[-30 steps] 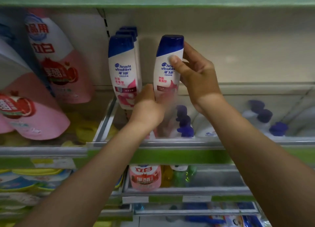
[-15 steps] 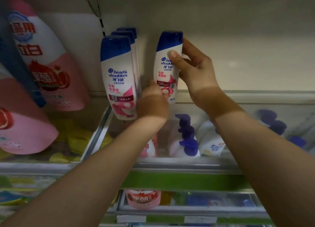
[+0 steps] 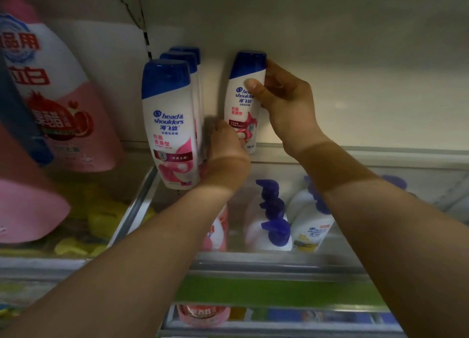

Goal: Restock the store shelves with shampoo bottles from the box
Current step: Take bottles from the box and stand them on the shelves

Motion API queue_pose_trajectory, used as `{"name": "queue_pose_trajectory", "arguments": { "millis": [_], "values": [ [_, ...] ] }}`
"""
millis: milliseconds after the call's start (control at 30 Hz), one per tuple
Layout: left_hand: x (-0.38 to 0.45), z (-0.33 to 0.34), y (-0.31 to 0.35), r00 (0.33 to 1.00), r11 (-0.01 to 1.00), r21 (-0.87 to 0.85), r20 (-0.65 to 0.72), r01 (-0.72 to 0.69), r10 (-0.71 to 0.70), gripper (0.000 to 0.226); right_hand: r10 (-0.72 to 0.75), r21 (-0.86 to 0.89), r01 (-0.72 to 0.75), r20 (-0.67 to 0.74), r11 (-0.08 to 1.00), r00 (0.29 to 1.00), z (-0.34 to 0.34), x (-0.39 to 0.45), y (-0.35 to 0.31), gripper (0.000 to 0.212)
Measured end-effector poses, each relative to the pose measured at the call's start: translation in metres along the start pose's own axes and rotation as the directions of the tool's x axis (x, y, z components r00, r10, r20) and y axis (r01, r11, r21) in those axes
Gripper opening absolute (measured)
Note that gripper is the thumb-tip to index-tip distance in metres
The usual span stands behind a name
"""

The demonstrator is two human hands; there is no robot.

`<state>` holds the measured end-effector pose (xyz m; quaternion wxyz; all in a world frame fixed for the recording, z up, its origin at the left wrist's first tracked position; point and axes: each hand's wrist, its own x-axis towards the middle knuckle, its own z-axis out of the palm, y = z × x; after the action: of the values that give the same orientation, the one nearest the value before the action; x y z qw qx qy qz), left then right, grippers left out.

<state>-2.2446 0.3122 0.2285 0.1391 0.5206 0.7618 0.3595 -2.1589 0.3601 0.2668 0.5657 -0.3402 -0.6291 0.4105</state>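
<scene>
- Refill pouches, pink and white, hang or lean at the far left, apart from the shampoo section; they play no part in this step.
- Next comes a row of three shampoo bottles, blue caps up, standing one behind the other on the shelf with labels facing out. Judging by that neat file, a second row is being started beside it.
- The left hand sits low, between the row and the new bottle, at that bottle's base. Its back faces the camera, so I cannot tell whether its fingers grip the base or only steady it; most likely it guides the bottom into line.
- The new bottle stands upright just right of the row, near the back wall, label forward. Whether its base already rests on the shelf is hidden by the left hand.
- The right hand grips this bottle high up, thumb across the front under the cap and fingers curled round its far side, which keeps it upright and lets the label be turned outward.
- Below, through the shelf, pump bottles with purple heads stand on the next level, well apart from the hands.
- The supply box is out of view.
</scene>
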Motion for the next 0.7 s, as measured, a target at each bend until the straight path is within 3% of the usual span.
{"name": "queue_pose_trajectory", "arguments": {
  "millis": [100, 233, 400, 567, 700],
  "values": [
    [0.003, 0.001, -0.001, 0.999, 0.999, -0.018, -0.039, -0.034, 0.033, 0.037, -0.03, -0.063, 0.027, -0.036, 0.998, 0.999, 0.001, 0.0, 0.0, 0.043],
    [0.007, 0.003, 0.006, 0.992, 0.993, -0.052, 0.074, 0.103, -0.099, 0.034, -0.089, -0.2, 0.071, -0.082, 0.977, 0.993, 0.002, -0.002, 0.0, 0.041],
    [0.009, 0.004, 0.0, 0.999, 0.999, 0.042, -0.039, 0.004, -0.003, 0.049, -0.169, -0.356, 0.12, -0.109, 0.927, 0.98, 0.002, -0.003, -0.005, 0.031],
    [0.014, 0.008, 0.0, 0.996, 0.998, 0.039, -0.076, 0.043, -0.04, 0.068, -0.174, -0.435, 0.101, -0.13, 0.895, 0.976, 0.002, -0.003, -0.008, 0.028],
    [0.008, 0.004, -0.001, 0.995, 1.0, -0.027, -0.097, -0.004, 0.001, 0.059, -0.134, -0.527, 0.057, -0.109, 0.848, 0.985, 0.0, -0.008, -0.008, 0.034]
  ]
}}
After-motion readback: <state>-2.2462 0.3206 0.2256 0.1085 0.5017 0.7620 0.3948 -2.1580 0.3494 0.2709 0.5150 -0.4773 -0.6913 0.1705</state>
